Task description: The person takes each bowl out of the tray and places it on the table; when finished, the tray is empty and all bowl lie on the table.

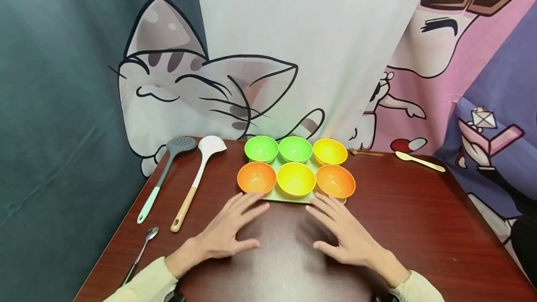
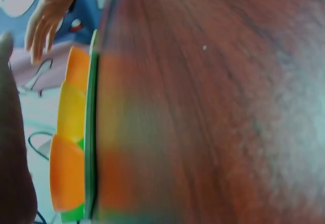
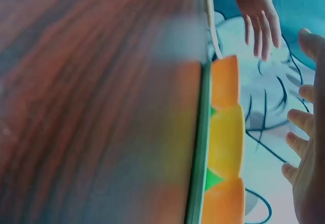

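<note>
My left hand [image 1: 228, 229] hovers over the table with straight, spread fingers and holds nothing. Opposite it, my right hand [image 1: 348, 234] is spread in the same way, also holding nothing. Just beyond both hands is a pale green tray [image 1: 289, 199] bearing several bowls in two rows. In the back row are two green bowls [image 1: 261, 149] and a yellow bowl [image 1: 330, 152]. An orange bowl [image 1: 257, 178], another yellow bowl [image 1: 296, 179] and a second orange bowl [image 1: 335, 181] form the front row. In both wrist views, the fingers appear apart from the bowls.
To the left lie a grey slotted turner [image 1: 169, 164] with a mint handle, a white ladle [image 1: 203, 162] with a wooden handle, and a small metal spoon [image 1: 144, 246]. At the back right are a pale yellow knife [image 1: 419, 161] and a thin brown stick [image 1: 368, 153]. Printed curtains hang behind the table.
</note>
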Available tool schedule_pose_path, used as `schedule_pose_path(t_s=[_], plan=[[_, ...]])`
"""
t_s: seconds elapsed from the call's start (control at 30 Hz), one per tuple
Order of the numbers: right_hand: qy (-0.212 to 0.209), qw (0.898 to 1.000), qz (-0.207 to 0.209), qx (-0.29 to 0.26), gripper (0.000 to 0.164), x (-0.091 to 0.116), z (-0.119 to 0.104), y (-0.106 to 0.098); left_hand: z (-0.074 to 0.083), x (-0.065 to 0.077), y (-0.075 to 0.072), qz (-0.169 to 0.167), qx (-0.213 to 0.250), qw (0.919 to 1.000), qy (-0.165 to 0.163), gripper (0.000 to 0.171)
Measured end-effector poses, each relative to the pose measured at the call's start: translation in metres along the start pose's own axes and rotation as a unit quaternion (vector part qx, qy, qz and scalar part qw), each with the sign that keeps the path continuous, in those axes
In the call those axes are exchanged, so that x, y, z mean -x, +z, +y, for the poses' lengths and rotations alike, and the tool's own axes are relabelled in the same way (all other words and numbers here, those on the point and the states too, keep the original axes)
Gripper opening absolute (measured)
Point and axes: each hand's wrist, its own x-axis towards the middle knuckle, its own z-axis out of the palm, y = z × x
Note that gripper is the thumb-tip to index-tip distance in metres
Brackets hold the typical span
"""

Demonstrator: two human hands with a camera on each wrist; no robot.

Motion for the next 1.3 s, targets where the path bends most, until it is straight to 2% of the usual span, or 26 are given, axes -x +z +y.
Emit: schedule_pose_path(t_s=[0.07, 0.1, 0.13, 0.2, 0.27, 0.33, 0.37, 0.43, 0.47, 0.57, 0.63, 0.7, 0.73, 0.87, 0.93, 0.97, 1.07, 1.13, 1.3], plan=[[0.012, 1.0, 0.016, -0.009, 0.076, 0.0, 0.005, -0.003, -0.004, 0.0, -0.001, 0.041, 0.019, 0.9973, -0.058, 0.085], [0.021, 0.999, 0.023, -0.012, 0.074, 0.001, 0.007, -0.004, -0.007, 0.0, -0.001, 0.061, 0.032, 0.9934, -0.092, 0.084], [0.031, 0.999, 0.029, -0.015, 0.073, 0.001, 0.009, -0.005, -0.011, -0.001, -0.002, 0.077, 0.043, 0.9876, -0.131, 0.084], [0.052, 0.998, 0.043, -0.02, 0.073, 0.004, 0.014, -0.006, -0.018, 0.0, -0.003, 0.097, 0.074, 0.9694, -0.213, 0.087], [0.08, 0.995, 0.059, -0.032, 0.072, 0.006, 0.019, -0.005, -0.028, 0.0, -0.003, 0.101, 0.109, 0.9459, -0.288, 0.092], [0.111, 0.989, 0.076, -0.053, 0.072, 0.009, 0.024, -0.003, -0.038, 0.002, -0.001, 0.09, 0.139, 0.9245, -0.343, 0.095], [0.129, 0.986, 0.085, -0.066, 0.072, 0.01, 0.027, -0.001, -0.043, 0.003, 0.0, 0.08, 0.15, 0.9172, -0.36, 0.096], [0.163, 0.976, 0.106, -0.096, 0.072, 0.012, 0.033, 0.001, -0.052, 0.005, 0.005, 0.053, 0.157, 0.9124, -0.374, 0.095], [0.178, 0.971, 0.118, -0.11, 0.072, 0.014, 0.036, 0.003, -0.056, 0.005, 0.008, 0.041, 0.16, 0.9124, -0.374, 0.094], [0.215, 0.954, 0.16, -0.138, 0.072, 0.015, 0.046, 0.006, -0.063, 0.002, 0.016, 0.016, 0.154, 0.9202, -0.359, 0.091], [0.227, 0.943, 0.193, -0.148, 0.07, 0.016, 0.053, 0.008, -0.067, -0.002, 0.02, 0.009, 0.142, 0.9263, -0.349, 0.091], [0.248, 0.928, 0.224, -0.166, 0.066, 0.016, 0.058, 0.011, -0.07, -0.005, 0.024, 0.003, 0.117, 0.9352, -0.334, 0.093], [0.267, 0.917, 0.235, -0.181, 0.063, 0.016, 0.06, 0.012, -0.073, -0.007, 0.026, -0.002, 0.104, 0.9384, -0.329, 0.094], [0.353, 0.849, 0.294, -0.261, 0.05, 0.021, 0.068, 0.022, -0.081, -0.012, 0.033, -0.02, 0.076, 0.9493, -0.304, 0.094], [0.376, 0.821, 0.323, -0.284, 0.046, 0.024, 0.072, 0.026, -0.083, -0.014, 0.035, -0.025, 0.073, 0.9515, -0.298, 0.092], [0.38, 0.813, 0.337, -0.287, 0.045, 0.025, 0.076, 0.029, -0.084, -0.014, 0.036, -0.025, 0.073, 0.9531, -0.293, 0.09], [0.394, 0.802, 0.35, -0.281, 0.044, 0.025, 0.084, 0.032, -0.085, -0.014, 0.037, -0.022, 0.059, 0.9575, -0.281, 0.087], [0.415, 0.792, 0.347, -0.284, 0.042, 0.021, 0.087, 0.031, -0.085, -0.014, 0.037, -0.019, 0.052, 0.9596, -0.276, 0.086], [0.472, 0.76, 0.328, -0.303, 0.041, 0.005, 0.084, 0.018, -0.088, -0.016, 0.034, -0.008, 0.047, 0.9651, -0.257, 0.085]])
